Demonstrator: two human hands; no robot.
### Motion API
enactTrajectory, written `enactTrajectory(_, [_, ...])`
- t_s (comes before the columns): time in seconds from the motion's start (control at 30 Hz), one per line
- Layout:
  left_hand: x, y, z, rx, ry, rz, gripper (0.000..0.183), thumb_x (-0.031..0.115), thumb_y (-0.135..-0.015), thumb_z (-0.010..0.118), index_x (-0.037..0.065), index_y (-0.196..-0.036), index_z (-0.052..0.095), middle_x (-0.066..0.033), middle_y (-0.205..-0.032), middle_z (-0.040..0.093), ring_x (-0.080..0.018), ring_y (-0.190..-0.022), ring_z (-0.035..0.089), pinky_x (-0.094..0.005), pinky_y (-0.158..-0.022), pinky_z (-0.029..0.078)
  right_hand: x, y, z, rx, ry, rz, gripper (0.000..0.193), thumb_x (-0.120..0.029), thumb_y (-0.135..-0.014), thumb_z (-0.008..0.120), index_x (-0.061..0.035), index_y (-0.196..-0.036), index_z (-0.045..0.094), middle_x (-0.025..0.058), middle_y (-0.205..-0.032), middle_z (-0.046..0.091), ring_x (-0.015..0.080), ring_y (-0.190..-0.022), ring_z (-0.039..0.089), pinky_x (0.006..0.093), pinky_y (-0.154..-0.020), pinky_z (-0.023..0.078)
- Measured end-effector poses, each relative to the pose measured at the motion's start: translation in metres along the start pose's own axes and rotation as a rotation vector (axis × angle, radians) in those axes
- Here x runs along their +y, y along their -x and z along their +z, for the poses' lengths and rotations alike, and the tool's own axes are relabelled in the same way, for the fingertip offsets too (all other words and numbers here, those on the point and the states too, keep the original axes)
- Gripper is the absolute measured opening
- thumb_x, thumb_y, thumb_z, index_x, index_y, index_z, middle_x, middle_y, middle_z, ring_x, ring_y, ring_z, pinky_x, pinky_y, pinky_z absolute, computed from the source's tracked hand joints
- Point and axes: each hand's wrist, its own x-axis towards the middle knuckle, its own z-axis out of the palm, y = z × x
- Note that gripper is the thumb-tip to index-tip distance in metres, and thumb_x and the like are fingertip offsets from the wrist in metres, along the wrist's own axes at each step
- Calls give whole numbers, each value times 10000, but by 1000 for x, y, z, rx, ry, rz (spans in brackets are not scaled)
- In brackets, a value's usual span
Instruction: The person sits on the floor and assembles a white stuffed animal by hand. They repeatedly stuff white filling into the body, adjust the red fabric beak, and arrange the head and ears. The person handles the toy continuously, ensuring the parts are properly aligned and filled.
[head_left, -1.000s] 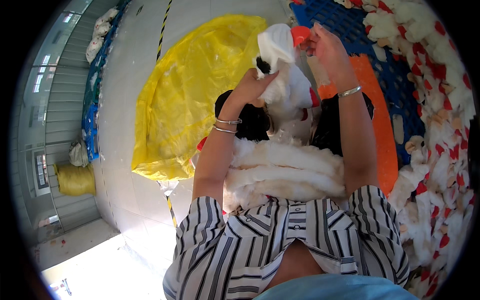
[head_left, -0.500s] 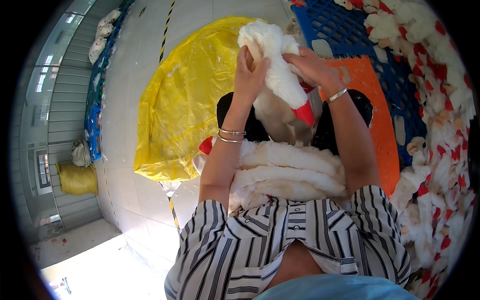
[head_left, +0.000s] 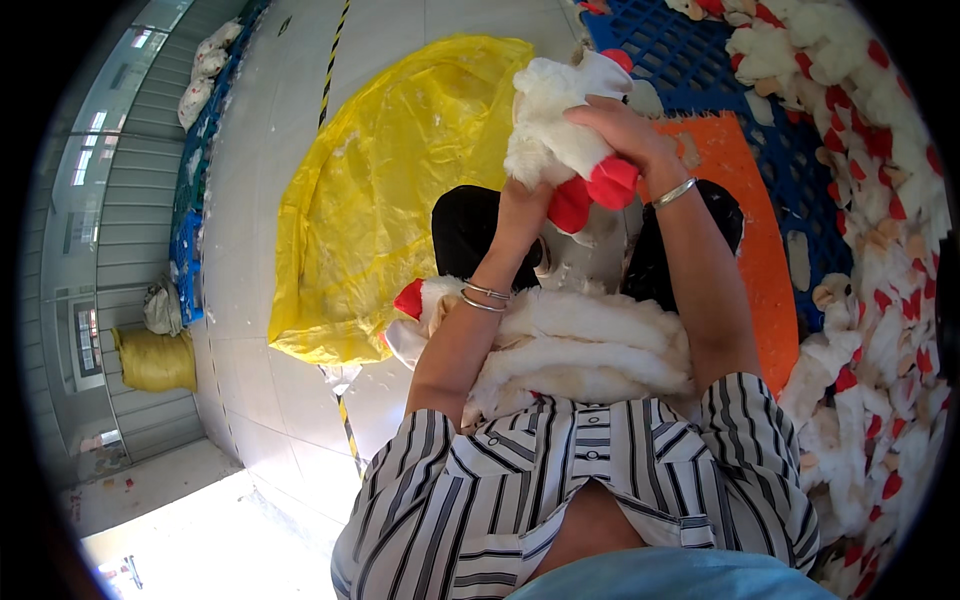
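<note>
A limp white plush toy cover [head_left: 555, 120] with red tips is held up between my two hands, above my knees. My right hand [head_left: 622, 132] grips its right side, with the fingers curled over the white fur. At its lower left, my left hand [head_left: 524, 212] holds the cover from below; the fur hides its fingers. Red ends [head_left: 612, 183] hang beside the right wrist. Across my lap lies a stack of white plush covers [head_left: 590, 335], and a red tip [head_left: 409, 299] sticks out at its left end.
A yellow plastic bag [head_left: 370, 220] spreads over the floor on the left. To the right are an orange board [head_left: 765, 250], a blue plastic pallet [head_left: 800, 190] and a large heap of white and red plush pieces [head_left: 890, 290]. A filled yellow sack [head_left: 155, 358] stands by the far left wall.
The plush cover has been turned over, so its red ends now face differently and one shows at the top. My left hand has moved down and right, beneath the fur.
</note>
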Motion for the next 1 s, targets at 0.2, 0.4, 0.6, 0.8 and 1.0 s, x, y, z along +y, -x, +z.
enactTrajectory(0.2, [12, -14, -26, 255, 360, 38, 457, -17, -883, 411, 3, -1334, 472, -147, -1174, 624, -206, -1046, 617, -293, -928, 478, 4, -3, -19, -152, -86, -39, 187, -197, -947, 583, -77, -1089, 597, 20, -984, 637, 96, -815, 604, 277, -700, 498])
enactTrajectory(0.4, [25, -16, -63, -36, 54, -116, 291, 169, -948, 528, 3, -1171, 613, -95, -978, 677, -170, -885, 650, -282, -831, 514, 2, -6, -24, -11, -242, -77, 185, -163, -988, 481, -67, -1063, 621, 21, -909, 621, 101, -697, 554, 269, -691, 497])
enactTrajectory(0.6, [49, -18, -59, 86, -717, -13, 527, 354, -833, 706, 13, -1224, 619, -215, -1121, 679, -322, -1076, 648, -365, -941, 492, 7, -12, -28, -47, -235, -106, 238, -139, -988, 458, -31, -1033, 666, 27, -896, 636, 106, -735, 578, 261, -702, 507])
enactTrajectory(0.8, [53, -21, -44, 31, -363, 206, 519, 269, -848, 734, 8, -1275, 594, -156, -1193, 660, -207, -1103, 620, -320, -941, 487, -12, 8, -5, 2, -62, -289, 188, -111, -918, 586, 3, -1045, 666, 9, -906, 639, 79, -748, 567, 240, -683, 478])
enactTrajectory(1.0, [85, -26, -11, -147, -101, 80, 288, 186, -890, 701, 6, -1107, 641, -25, -937, 664, -48, -813, 570, -220, -702, 477, -3, 1, -7, 83, 407, -436, 172, -141, -854, 673, -3, -957, 676, -12, -800, 606, 75, -706, 542, 229, -647, 443])
